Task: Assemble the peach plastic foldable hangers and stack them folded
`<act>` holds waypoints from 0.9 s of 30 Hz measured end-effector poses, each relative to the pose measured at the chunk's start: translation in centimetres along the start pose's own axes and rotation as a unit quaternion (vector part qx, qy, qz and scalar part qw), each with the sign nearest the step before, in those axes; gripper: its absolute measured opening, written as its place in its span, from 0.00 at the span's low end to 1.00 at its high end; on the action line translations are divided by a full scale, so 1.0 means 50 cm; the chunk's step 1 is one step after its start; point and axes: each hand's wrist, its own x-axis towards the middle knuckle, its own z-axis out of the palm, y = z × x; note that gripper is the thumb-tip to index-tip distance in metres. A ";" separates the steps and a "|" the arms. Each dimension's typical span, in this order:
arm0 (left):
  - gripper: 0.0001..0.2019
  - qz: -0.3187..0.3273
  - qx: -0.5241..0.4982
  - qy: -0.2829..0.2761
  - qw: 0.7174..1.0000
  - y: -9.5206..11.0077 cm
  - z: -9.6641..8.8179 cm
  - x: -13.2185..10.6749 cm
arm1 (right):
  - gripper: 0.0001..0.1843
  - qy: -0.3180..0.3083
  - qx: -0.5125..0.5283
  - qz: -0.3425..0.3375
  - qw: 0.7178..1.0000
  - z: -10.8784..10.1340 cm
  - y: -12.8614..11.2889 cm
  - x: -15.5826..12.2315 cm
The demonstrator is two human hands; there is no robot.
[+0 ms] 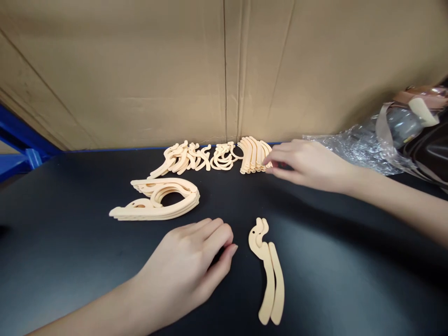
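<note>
My right hand [304,163] reaches to the back of the table, its fingertips closed round the right end of a row of curved beige plastic hanger arms [251,156]. Part of the end piece is hidden behind the fingers. In front, my left hand [196,259] hovers or rests low over the table, fingers curled in, with nothing visible in it. Right of it lie a hanger arm with a round hooked head [257,242] and a plain curved arm [277,284], side by side. Left of centre is a neat stack of folded hangers [175,210].
Along the back lie a pile of headed hanger arms [171,158] and small hook pieces [222,158]. A cardboard wall [157,70] stands behind the black table [70,252]. Clear plastic wrapping [360,140] and a dark brown bag [427,149] sit at right; a blue metal frame [21,140] at left.
</note>
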 end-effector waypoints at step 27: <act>0.10 0.008 0.009 -0.020 1.000 -0.008 0.009 -0.005 | 0.18 -0.128 0.135 0.295 0.937 0.064 0.103 0.174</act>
